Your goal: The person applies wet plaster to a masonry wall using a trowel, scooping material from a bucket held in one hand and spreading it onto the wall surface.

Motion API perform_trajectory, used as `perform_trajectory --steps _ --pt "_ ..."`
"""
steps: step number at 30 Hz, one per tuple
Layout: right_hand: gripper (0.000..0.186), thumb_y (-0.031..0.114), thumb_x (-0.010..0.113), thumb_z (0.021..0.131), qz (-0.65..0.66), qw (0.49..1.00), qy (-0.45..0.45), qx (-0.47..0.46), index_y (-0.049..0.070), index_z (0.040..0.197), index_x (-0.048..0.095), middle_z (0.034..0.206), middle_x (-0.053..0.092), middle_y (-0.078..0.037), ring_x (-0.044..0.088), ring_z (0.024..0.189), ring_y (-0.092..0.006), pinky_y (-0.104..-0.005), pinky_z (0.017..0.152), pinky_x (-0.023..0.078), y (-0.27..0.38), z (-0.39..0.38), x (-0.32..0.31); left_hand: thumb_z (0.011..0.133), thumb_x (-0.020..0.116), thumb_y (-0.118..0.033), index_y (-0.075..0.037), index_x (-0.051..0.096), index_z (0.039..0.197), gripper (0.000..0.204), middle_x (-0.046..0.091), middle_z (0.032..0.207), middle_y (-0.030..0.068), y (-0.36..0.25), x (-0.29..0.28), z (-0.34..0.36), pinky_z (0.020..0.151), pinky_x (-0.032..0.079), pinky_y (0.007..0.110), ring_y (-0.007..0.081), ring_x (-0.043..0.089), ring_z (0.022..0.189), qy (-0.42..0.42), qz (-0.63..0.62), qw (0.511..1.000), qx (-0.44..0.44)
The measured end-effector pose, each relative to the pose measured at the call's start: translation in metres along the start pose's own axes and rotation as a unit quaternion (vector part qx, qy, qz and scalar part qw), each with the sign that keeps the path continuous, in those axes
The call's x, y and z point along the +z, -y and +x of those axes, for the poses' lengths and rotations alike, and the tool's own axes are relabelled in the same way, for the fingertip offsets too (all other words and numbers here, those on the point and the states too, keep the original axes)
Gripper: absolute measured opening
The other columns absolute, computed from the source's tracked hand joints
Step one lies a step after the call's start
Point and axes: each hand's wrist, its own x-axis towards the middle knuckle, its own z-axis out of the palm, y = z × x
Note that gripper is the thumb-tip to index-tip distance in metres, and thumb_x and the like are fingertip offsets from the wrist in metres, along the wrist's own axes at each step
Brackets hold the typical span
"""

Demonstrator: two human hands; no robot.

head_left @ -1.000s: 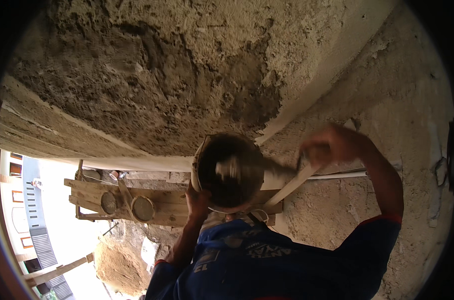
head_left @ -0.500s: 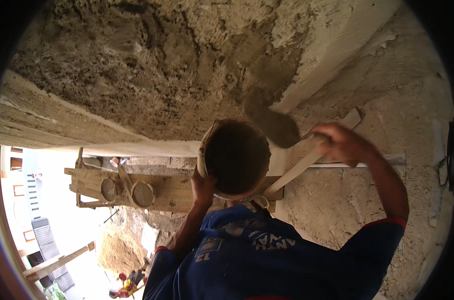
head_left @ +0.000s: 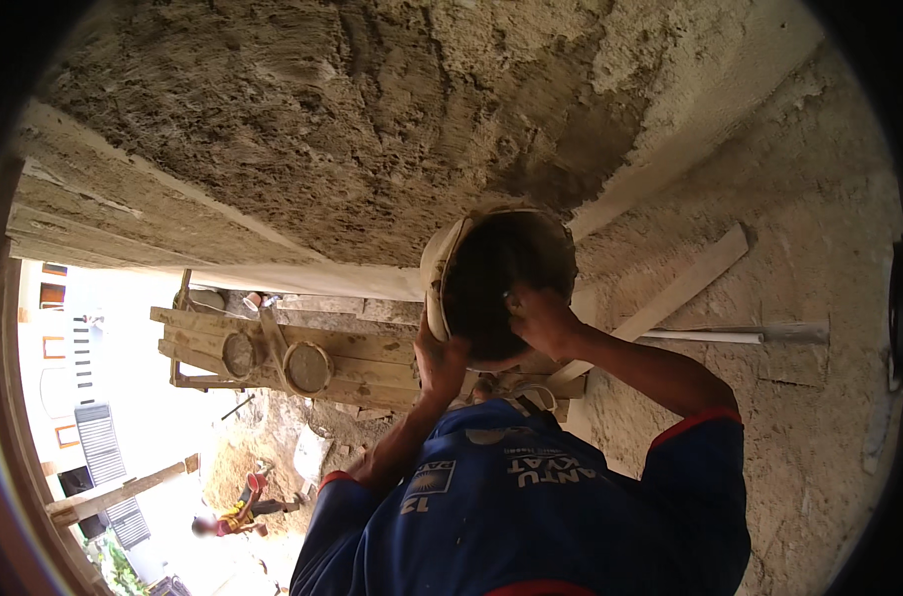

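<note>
In front of my chest is a pale, mortar-smeared bucket, tilted so that its dark inside shows. My left hand grips its near left rim. Reaching into the mouth, my right hand is closed round the handle of a trowel; the blade is lost in the dark inside the bucket. How much mortar lies in there is too dark to tell. Just beyond the bucket rises a wall covered with rough, wet grey-brown mortar.
A plank scaffold extends leftward below, bearing two round mortar-filled containers. A slanting wooden board stands by the right wall. Far below on the left, another person is near a sand heap.
My right hand has come from the right, beside the wall, into the bucket with the trowel. The bucket and my left hand appear slightly farther right and higher in view.
</note>
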Motion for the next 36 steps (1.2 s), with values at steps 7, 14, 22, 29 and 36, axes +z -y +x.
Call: perform_trajectory --steps 7,14,22,29,36 --pt "0.028 0.007 0.062 0.076 -0.270 0.944 0.090 -0.165 -0.003 0.101 0.054 0.076 0.064 -0.020 0.068 0.070 -0.0305 -0.0404 0.053 0.055 0.026 0.000 -0.041 0.064 0.054 -0.004 0.006 0.050 0.126 0.063 0.067 0.097 0.0205 -0.014 -0.028 0.040 0.078 0.053 0.035 0.0231 0.066 0.088 0.076 0.046 0.996 0.031" --pt "0.023 0.010 0.057 0.079 -0.331 0.937 0.097 -0.065 -0.001 0.100 0.057 0.069 0.064 -0.014 0.067 0.061 -0.0263 -0.0358 0.046 0.054 0.010 0.009 -0.077 0.065 0.054 -0.002 0.004 0.047 0.131 0.066 0.066 0.100 0.0234 -0.006 -0.024 0.030 0.081 0.051 0.036 0.0256 0.066 0.093 0.064 0.093 0.992 0.050" --pt "0.023 0.012 0.058 0.076 -0.287 0.930 0.203 -0.104 -0.001 0.094 0.062 0.078 0.066 -0.015 0.067 0.068 -0.0283 -0.0407 0.057 0.056 0.012 -0.023 -0.080 0.066 0.052 -0.001 0.000 0.046 0.135 0.069 0.066 0.101 0.0241 0.002 -0.016 0.030 0.082 0.051 0.036 0.0285 0.066 0.094 0.064 0.056 0.996 0.027" --pt "0.019 0.011 0.058 0.076 -0.462 0.865 0.191 -0.044 0.002 0.091 0.064 0.086 0.064 -0.016 0.064 0.087 -0.0263 -0.0400 0.075 0.053 -0.008 0.010 -0.081 0.066 0.053 -0.001 -0.007 0.043 0.139 0.073 0.064 0.103 0.0251 -0.026 0.001 0.016 0.080 0.051 0.038 0.0310 0.066 0.093 0.040 0.102 0.994 0.015" --pt "0.025 0.020 0.050 0.086 -0.092 0.986 0.137 -0.014 0.003 0.099 0.064 0.099 0.064 -0.022 0.063 0.095 -0.0370 -0.0444 0.084 0.051 -0.054 0.000 -0.021 0.067 0.056 -0.003 -0.013 0.043 0.140 0.075 0.056 0.118 0.0267 -0.027 0.001 0.017 0.093 0.043 0.048 0.0429 0.055 0.108 0.042 0.142 0.988 0.053"
